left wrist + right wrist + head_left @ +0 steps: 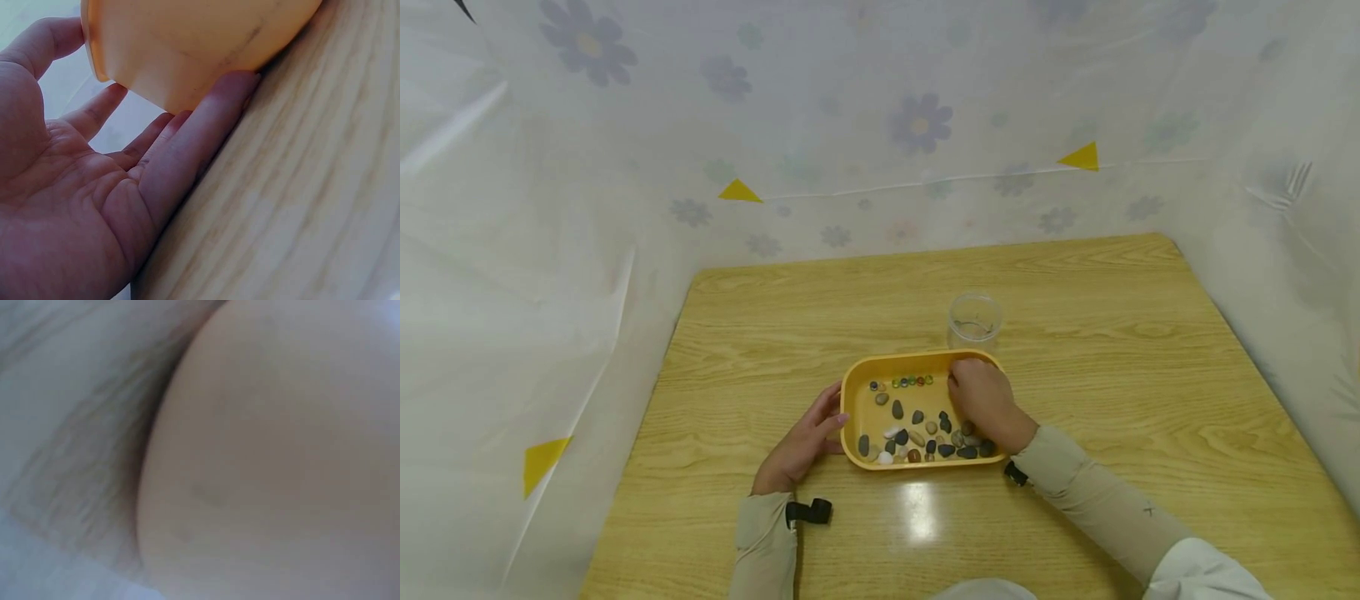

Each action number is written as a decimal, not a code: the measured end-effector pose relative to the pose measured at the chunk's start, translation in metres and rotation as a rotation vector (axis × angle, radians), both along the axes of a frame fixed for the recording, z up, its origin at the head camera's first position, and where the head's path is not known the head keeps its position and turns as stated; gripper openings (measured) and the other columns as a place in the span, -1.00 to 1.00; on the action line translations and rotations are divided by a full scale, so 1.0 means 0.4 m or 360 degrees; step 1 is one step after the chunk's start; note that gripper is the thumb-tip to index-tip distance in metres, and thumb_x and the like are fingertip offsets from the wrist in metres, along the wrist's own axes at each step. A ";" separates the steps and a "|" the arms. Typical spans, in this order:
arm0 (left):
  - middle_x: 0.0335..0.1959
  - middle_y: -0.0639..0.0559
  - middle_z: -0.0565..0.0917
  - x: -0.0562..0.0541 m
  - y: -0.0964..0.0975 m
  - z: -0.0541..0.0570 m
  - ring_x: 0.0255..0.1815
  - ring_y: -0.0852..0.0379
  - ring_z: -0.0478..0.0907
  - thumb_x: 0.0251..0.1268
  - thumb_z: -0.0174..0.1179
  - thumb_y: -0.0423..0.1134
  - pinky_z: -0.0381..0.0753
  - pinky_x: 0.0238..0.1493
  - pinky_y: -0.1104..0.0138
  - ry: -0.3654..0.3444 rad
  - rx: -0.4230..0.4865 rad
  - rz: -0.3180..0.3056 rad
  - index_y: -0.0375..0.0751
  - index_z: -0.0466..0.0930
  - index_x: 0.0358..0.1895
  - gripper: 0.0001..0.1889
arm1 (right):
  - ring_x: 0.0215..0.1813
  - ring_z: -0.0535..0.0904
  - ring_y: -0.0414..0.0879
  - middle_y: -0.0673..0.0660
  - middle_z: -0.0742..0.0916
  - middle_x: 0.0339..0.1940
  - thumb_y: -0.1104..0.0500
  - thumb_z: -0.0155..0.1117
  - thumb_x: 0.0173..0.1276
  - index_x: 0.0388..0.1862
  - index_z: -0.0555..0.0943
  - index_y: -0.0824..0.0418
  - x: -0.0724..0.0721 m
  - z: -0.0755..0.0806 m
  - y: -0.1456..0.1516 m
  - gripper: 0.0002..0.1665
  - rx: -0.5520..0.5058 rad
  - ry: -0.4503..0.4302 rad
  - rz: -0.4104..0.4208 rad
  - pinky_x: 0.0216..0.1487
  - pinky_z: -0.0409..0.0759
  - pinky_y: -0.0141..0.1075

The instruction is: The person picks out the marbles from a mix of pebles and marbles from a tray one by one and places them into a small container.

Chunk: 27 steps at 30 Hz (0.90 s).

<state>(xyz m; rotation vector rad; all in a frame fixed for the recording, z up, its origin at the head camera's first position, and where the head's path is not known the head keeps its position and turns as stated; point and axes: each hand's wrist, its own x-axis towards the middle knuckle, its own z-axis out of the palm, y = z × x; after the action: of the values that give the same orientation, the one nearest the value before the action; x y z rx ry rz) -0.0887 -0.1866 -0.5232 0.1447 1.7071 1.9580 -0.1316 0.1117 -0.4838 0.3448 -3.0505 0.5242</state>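
A yellow rectangular tray (917, 465) on the table holds stones and marbles. Several marbles (912, 382) form a row near its back wall. Dark and pale stones (917, 437) lie mostly along the front. My left hand (805, 437) rests against the tray's left end with its thumb at the rim; the left wrist view shows fairly straight fingers (181, 147) touching the outer wall (181, 44). Inside the back right corner is my right hand (985, 396), back upward, its fingertips hidden. Whether it holds anything cannot be seen. The blurred right wrist view shows only the tray's outside (269, 456).
Right behind the tray stands a clear round jar (974, 321), close to the right hand. The wood-grain table (737, 333) is enclosed at the back and sides by pale flowered sheeting (850, 125) with yellow tape pieces (741, 192).
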 end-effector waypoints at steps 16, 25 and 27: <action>0.42 -0.10 0.08 0.008 -0.002 0.049 0.18 -0.19 0.36 0.44 -0.03 -0.18 0.57 -0.09 -0.03 -0.0014 0.0009 -0.0071 0.19 -0.04 0.46 -0.39 | -0.51 0.40 -0.17 -0.03 0.57 -0.55 0.25 0.13 0.31 -0.43 0.63 0.16 0.000 0.033 0.035 -0.84 -0.0277 0.0023 0.0191 -0.47 0.43 -0.32; 0.38 -0.05 0.16 0.001 -0.003 0.009 0.14 -0.17 0.39 0.40 0.03 -0.14 0.59 -0.14 -0.02 -0.0025 0.0028 -0.0014 0.28 0.08 0.41 -0.43 | -0.45 0.49 -0.17 0.05 0.66 -0.41 0.19 0.21 0.32 -0.26 0.66 0.22 -0.009 0.082 0.062 -0.86 -0.0341 0.0142 0.0204 -0.46 0.52 -0.33; 0.38 -0.03 0.17 0.002 -0.002 0.006 0.14 -0.16 0.40 0.39 0.04 -0.12 0.59 -0.14 -0.02 -0.0022 0.0026 -0.0013 0.29 0.09 0.40 -0.43 | -0.44 0.51 -0.17 0.07 0.68 -0.39 0.20 0.21 0.31 -0.27 0.66 0.23 -0.015 0.093 0.070 -0.86 -0.0357 0.0213 0.0208 -0.43 0.55 -0.32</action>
<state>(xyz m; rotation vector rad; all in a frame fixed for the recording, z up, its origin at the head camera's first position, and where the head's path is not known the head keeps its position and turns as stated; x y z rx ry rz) -0.0880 -0.1875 -0.5207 0.1430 1.6797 1.9629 -0.1378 0.1399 -0.4466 0.5469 -2.8176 0.8055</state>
